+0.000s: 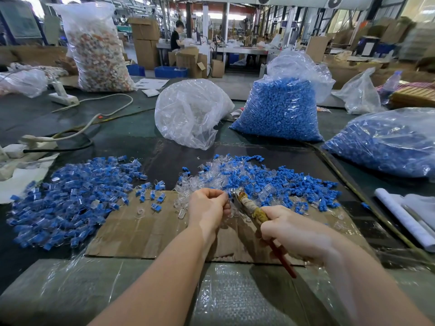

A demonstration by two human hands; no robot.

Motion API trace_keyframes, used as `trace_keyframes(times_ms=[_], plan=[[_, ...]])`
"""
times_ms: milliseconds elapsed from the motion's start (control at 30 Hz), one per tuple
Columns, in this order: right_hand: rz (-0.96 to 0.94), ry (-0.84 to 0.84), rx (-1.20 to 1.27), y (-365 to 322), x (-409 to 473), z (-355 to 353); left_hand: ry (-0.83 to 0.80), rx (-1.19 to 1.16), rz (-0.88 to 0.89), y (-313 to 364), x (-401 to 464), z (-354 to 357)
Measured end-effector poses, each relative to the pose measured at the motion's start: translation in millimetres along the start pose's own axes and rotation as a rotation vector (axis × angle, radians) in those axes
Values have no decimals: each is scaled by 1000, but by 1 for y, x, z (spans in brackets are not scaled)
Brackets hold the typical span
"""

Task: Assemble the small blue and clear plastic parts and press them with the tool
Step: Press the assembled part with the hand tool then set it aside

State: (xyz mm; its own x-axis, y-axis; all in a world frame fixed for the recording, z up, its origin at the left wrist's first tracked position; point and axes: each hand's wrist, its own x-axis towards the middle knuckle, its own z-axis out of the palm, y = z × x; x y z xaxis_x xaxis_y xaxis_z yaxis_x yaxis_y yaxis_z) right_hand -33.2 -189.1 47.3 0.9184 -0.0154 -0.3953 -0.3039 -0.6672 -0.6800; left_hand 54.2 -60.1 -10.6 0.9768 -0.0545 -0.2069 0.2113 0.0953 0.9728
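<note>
Head view: left hand [208,203] pinches a clear part [225,196]; right hand [289,228] grips tool [253,209].

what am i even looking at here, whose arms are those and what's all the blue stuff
This is one picture from a camera worn on a person's head, looking down at their own two bare arms at a work table. The left hand pinches a small clear plastic part; it is too small to see well. The right hand grips a tool with a taped handle, its metal tip close to the left fingers. On the cardboard sheet lie two piles: joined blue and clear pieces to the left, loose blue and clear parts ahead. Behind stand bags of clear parts and blue parts.
</note>
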Motion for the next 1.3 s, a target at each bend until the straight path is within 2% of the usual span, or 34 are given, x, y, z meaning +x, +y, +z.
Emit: trace_keyframes(times_ms=[367, 633, 733, 800, 900, 1067, 1300], plan=[[-6, -12, -23, -5, -2, -1, -4, -15, -31, 3, 4, -1], [-21, 111, -174, -4, 4, 5, 0, -15, -8, 2, 0, 0], [-53, 110, -122, -3, 3, 6, 6, -31, -3, 3, -1, 1], [-81, 110, 1, -3, 2, 5, 9, -27, 8, 4, -1, -2], [-72, 192, 116, 2, 5, 2, 37, 92, 86, 4, -2, -11], [-8, 499, -66, 17, 21, -7, 202, 673, 442, -2, 1, -37], [134, 664, -312, 40, 36, -18, 331, 885, 509, -11, 9, -55]])
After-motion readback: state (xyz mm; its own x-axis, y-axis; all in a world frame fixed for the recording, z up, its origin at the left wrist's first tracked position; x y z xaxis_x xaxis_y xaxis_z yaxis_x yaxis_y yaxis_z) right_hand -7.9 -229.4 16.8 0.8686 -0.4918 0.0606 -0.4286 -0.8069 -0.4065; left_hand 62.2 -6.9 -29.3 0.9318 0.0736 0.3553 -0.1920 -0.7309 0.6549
